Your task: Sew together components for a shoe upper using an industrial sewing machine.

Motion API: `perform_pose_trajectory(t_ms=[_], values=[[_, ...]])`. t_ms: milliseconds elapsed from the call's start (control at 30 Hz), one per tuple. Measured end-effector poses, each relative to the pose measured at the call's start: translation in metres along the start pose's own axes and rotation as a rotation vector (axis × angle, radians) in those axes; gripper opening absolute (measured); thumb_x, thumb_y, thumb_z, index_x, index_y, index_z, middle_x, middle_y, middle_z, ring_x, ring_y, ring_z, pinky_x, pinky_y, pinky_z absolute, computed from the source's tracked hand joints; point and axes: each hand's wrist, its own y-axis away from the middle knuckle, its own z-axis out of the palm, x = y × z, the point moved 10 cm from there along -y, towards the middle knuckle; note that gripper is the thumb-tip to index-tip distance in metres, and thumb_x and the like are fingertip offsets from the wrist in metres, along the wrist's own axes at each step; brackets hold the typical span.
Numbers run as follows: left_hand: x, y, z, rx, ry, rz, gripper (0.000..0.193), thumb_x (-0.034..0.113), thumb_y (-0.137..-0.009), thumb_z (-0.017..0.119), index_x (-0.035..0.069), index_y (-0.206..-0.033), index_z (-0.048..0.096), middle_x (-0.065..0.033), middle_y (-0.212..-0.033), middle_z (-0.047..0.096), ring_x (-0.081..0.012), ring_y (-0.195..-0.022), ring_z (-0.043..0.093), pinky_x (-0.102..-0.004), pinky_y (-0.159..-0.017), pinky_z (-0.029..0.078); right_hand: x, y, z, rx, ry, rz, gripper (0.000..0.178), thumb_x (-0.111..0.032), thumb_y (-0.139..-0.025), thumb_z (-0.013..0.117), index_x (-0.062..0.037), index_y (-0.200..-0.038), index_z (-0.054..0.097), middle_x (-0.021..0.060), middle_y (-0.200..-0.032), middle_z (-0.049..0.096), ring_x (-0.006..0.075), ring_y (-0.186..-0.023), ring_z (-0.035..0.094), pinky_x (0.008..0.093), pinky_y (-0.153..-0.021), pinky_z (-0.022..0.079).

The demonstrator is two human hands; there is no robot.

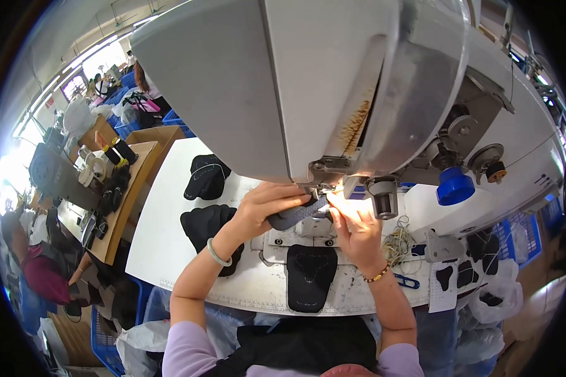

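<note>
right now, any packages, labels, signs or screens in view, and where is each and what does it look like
white paper sheet: hangs off the table's right front edge, a rectangle bearing black shapes.
cardboard box: far left of the table, open and brown.
blue crates: right, below the sewing machine, slotted plastic.
white plastic bags: lower right, crumpled, with dark pieces inside.
ruler strip: along the table's front edge, white with fine marks.
no screens seen.
</note>
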Motion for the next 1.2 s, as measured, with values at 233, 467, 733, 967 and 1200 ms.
perform_pose_trajectory(t_ms=[233,467,733,967,1200], values=[[0.060,-0.012,0.012,-0.031,-0.345,0.171,0.042,0.003,-0.062,0.056,-0.012,-0.102,0.056,-0.0193,-0.100,0.057,-0.0327,-0.101,0.059,-0.0368,-0.089,0.050,-0.016,0.021,-0.017,0.202,-0.051,-0.234,0.042,-0.009,-0.064,0.076,-0.0127,-0.101,0.056,-0.0007,-0.104,0.056,0.0174,-0.088,0.056,0.0320,-0.075,0.040],[0.062,-0.011,0.022,0.020,-0.457,-0.016,0.037,0.001,-0.067,0.055,-0.015,-0.101,0.055,-0.0227,-0.104,0.054,-0.0359,-0.103,0.057,-0.0384,-0.091,0.049,-0.033,0.022,-0.007,0.044,-0.127,-0.321,0.034,-0.008,-0.072,0.071,-0.0117,-0.101,0.053,0.0013,-0.108,0.059,0.0149,-0.097,0.059,0.0287,-0.076,0.039],[0.061,-0.005,0.030,0.063,-0.400,-0.080,0.036,-0.005,-0.072,0.053,-0.017,-0.105,0.051,-0.0272,-0.109,0.051,-0.0410,-0.109,0.053,-0.0410,-0.093,0.046,-0.027,0.022,-0.014,0.037,-0.107,-0.336,0.027,-0.009,-0.074,0.068,-0.0100,-0.098,0.057,0.0016,-0.110,0.060,0.0105,-0.079,0.057,0.0253,-0.072,0.040],[0.050,0.000,0.032,0.092,-0.362,-0.071,0.036,-0.008,-0.076,0.051,-0.014,-0.112,0.049,-0.0261,-0.114,0.050,-0.0403,-0.112,0.051,-0.0416,-0.094,0.045,-0.023,0.015,-0.011,-0.020,-0.096,-0.303,0.024,-0.009,-0.073,0.067,-0.0088,-0.096,0.060,0.0007,-0.105,0.061,0.0095,-0.077,0.056,0.0250,-0.067,0.040],[0.034,0.006,0.034,0.153,-0.263,-0.034,0.039,-0.009,-0.074,0.052,-0.009,-0.113,0.049,-0.0247,-0.117,0.048,-0.0404,-0.111,0.051,-0.0412,-0.093,0.045,-0.018,0.011,-0.007,-0.014,-0.055,-0.251,0.023,-0.007,-0.073,0.066,-0.0106,-0.095,0.061,-0.0030,-0.097,0.061,0.0091,-0.077,0.056,0.0269,-0.073,0.042]])
